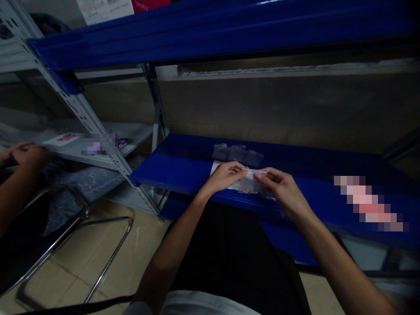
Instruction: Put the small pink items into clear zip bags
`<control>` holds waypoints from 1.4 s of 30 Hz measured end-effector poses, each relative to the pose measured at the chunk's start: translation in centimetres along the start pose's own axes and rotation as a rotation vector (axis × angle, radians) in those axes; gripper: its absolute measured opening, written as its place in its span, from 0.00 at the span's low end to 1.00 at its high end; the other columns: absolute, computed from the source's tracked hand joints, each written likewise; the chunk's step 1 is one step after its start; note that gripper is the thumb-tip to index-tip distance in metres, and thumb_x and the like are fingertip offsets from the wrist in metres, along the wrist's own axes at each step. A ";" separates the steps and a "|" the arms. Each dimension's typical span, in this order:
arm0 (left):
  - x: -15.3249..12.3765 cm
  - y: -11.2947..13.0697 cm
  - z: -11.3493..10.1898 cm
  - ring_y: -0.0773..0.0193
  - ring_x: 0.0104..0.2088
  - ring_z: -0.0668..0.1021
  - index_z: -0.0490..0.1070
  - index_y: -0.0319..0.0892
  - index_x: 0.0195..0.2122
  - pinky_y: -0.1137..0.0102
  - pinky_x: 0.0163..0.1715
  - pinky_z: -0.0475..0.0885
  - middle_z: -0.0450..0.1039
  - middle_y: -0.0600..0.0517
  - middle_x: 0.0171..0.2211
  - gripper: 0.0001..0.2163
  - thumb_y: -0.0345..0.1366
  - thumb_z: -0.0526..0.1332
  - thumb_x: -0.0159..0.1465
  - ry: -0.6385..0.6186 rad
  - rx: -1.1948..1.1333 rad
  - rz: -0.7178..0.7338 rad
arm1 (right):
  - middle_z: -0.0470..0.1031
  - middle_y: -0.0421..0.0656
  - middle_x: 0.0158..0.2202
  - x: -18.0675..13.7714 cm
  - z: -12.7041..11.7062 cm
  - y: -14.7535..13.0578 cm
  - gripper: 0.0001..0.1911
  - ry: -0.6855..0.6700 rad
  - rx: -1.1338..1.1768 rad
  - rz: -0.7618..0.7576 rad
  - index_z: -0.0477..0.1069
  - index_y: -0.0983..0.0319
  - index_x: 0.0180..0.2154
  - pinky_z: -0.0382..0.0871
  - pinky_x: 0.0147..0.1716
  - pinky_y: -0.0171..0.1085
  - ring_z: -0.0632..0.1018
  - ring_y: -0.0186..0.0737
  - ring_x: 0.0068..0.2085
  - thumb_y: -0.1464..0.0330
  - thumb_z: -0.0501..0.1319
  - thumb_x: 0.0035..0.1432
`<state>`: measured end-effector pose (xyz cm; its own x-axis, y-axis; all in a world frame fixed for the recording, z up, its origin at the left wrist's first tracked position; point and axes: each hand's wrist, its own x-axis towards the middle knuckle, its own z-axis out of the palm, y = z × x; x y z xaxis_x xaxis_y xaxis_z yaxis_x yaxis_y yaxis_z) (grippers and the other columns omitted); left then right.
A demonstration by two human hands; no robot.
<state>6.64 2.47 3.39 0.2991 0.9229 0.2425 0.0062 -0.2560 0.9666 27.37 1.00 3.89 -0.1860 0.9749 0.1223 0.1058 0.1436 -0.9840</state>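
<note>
A small clear plastic bag is stretched between my hands, just over the front part of a blue shelf. My left hand pinches its upper left edge. At the upper right edge, the thumb and fingers of my right hand pinch the same bag. Small pinkish bits show near its bottom, too blurred to name. Behind the bag lies a white sheet, partly covered by my left hand. Farther back on the shelf, several clear plastic pouches lie in a row.
A blue upper shelf beam runs overhead. To the left stands a grey slotted post. Beyond it, another person's hands rest near a grey shelf with a printed card. A metal-framed chair stands below.
</note>
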 end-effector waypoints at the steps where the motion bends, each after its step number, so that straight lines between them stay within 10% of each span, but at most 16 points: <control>1: 0.0 0.0 0.1 0.67 0.35 0.77 0.78 0.37 0.38 0.71 0.40 0.70 0.78 0.50 0.34 0.09 0.37 0.70 0.61 -0.005 -0.003 -0.006 | 0.76 0.40 0.29 0.0 0.0 0.0 0.20 0.008 0.000 -0.004 0.78 0.61 0.37 0.59 0.25 0.33 0.69 0.33 0.27 0.52 0.72 0.52; 31: -0.5 0.7 1.4 0.61 0.38 0.81 0.81 0.40 0.34 0.69 0.42 0.72 0.82 0.50 0.34 0.10 0.42 0.67 0.63 0.001 0.315 0.117 | 0.80 0.44 0.28 -0.3 -1.4 -2.1 0.25 -0.134 -0.317 -0.127 0.82 0.60 0.31 0.65 0.28 0.37 0.75 0.41 0.29 0.44 0.69 0.52; 42: 0.2 0.8 3.8 0.58 0.41 0.84 0.80 0.36 0.49 0.70 0.37 0.78 0.83 0.42 0.42 0.12 0.31 0.62 0.67 -0.090 0.030 -0.053 | 0.82 0.48 0.35 0.5 -5.0 -2.3 0.26 -0.197 -0.264 0.012 0.83 0.60 0.36 0.73 0.36 0.41 0.79 0.48 0.37 0.45 0.72 0.48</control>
<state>10.36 1.36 3.86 0.3825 0.9060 0.1811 0.0524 -0.2170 0.9748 31.89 1.95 6.90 -0.3662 0.9287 0.0579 0.3542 0.1967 -0.9142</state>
